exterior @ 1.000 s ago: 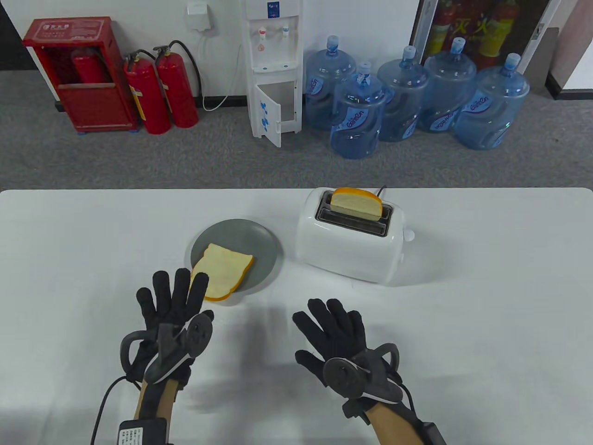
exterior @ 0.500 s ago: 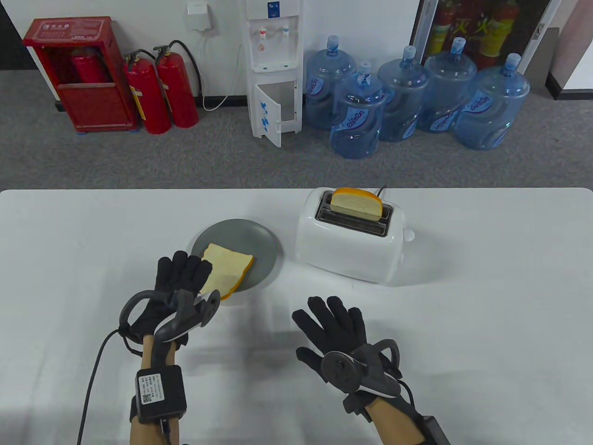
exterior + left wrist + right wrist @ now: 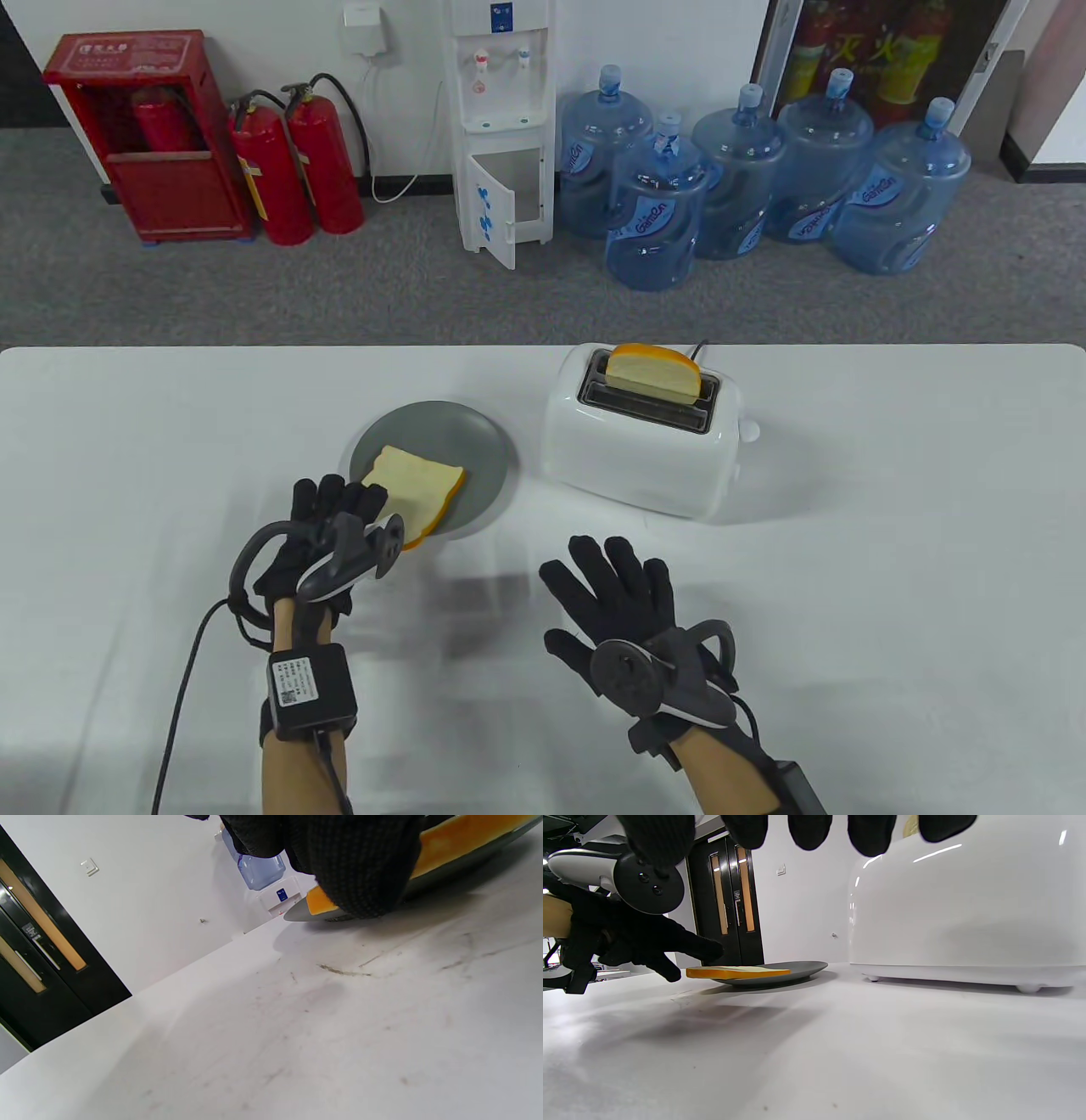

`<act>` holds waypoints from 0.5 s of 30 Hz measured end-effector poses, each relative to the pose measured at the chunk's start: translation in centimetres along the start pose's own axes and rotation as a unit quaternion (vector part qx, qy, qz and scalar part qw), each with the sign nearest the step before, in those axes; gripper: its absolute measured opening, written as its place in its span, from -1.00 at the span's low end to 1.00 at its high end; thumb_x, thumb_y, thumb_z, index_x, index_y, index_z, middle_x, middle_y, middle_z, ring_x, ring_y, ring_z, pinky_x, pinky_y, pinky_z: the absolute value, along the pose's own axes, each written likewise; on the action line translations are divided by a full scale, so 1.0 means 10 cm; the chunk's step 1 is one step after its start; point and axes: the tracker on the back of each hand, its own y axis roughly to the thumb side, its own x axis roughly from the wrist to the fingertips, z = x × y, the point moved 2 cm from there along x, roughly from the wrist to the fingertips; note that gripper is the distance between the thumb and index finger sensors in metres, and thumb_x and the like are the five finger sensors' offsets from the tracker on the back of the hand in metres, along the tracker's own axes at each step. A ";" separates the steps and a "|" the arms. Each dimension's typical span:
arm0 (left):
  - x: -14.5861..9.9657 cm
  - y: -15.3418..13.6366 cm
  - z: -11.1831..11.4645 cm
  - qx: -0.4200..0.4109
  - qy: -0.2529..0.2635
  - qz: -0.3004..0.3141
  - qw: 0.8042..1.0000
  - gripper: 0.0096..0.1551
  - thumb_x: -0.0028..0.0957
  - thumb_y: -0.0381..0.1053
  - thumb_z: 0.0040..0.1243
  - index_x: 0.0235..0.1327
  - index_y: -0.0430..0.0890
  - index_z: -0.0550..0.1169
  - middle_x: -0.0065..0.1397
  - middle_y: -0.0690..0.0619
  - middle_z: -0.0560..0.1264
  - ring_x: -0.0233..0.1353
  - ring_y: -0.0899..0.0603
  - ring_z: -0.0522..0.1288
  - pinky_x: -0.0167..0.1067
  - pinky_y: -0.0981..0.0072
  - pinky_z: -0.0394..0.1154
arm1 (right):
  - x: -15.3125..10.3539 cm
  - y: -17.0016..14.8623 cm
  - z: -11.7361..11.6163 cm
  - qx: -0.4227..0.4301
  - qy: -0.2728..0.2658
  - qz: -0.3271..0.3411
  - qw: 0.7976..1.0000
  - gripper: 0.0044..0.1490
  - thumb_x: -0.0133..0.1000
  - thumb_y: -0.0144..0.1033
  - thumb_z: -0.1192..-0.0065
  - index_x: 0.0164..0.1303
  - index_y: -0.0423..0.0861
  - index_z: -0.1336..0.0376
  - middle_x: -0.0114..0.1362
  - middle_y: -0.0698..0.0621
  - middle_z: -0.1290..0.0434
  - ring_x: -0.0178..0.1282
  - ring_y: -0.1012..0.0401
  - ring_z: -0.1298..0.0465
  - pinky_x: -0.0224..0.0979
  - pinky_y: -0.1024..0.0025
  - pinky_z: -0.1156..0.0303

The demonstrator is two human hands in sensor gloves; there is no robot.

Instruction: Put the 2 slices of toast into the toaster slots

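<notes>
A slice of toast (image 3: 422, 491) lies flat on the grey plate (image 3: 479, 437), its near corner hanging over the rim. My left hand (image 3: 352, 508) is at that corner. Its fingers lie on top of the slice and the thumb (image 3: 360, 870) sits against the orange crust (image 3: 460, 840), pinching it. From the right wrist, the same toast (image 3: 738, 973) is level on the plate (image 3: 801, 967). A second slice (image 3: 652, 373) stands in the far slot of the white toaster (image 3: 636, 463); the near slot is empty. My right hand (image 3: 612, 586) hovers open in front of the toaster (image 3: 967, 908), holding nothing.
The white table (image 3: 891, 594) runs out to the right and front. A cable trails from my left wrist box (image 3: 310, 688) toward the bottom edge. Water bottles (image 3: 747, 182), a dispenser and fire extinguishers stand on the floor beyond the table.
My left hand moved forward from spread fingers above the table to the toast's near corner, and its fingers closed down onto it. The right hand shifted only slightly. Toast and toaster stayed put.
</notes>
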 end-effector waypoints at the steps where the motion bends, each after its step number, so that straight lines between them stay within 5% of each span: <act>1: 0.00 0.00 0.01 -0.001 0.002 0.000 1.000 -0.11 -0.01 0.09 0.41 0.51 0.38 0.16 0.65 0.39 0.28 0.74 0.06 0.21 0.63 0.16 0.08 | 0.00 0.00 0.00 0.000 0.001 0.001 1.000 -0.09 0.41 0.32 0.09 0.92 0.21 0.19 0.98 -0.08 0.20 0.90 -0.23 0.05 0.71 -0.44 0.05; 15: 0.10 0.02 0.00 0.025 -0.005 0.008 1.000 -0.18 0.00 0.09 0.38 0.47 0.43 0.22 0.62 0.44 0.32 0.74 0.10 0.24 0.63 0.14 0.08 | 0.00 0.01 -0.01 -0.010 0.007 0.000 1.000 -0.10 0.42 0.31 0.09 0.92 0.21 0.18 0.98 -0.08 0.21 0.89 -0.24 0.06 0.71 -0.44 0.04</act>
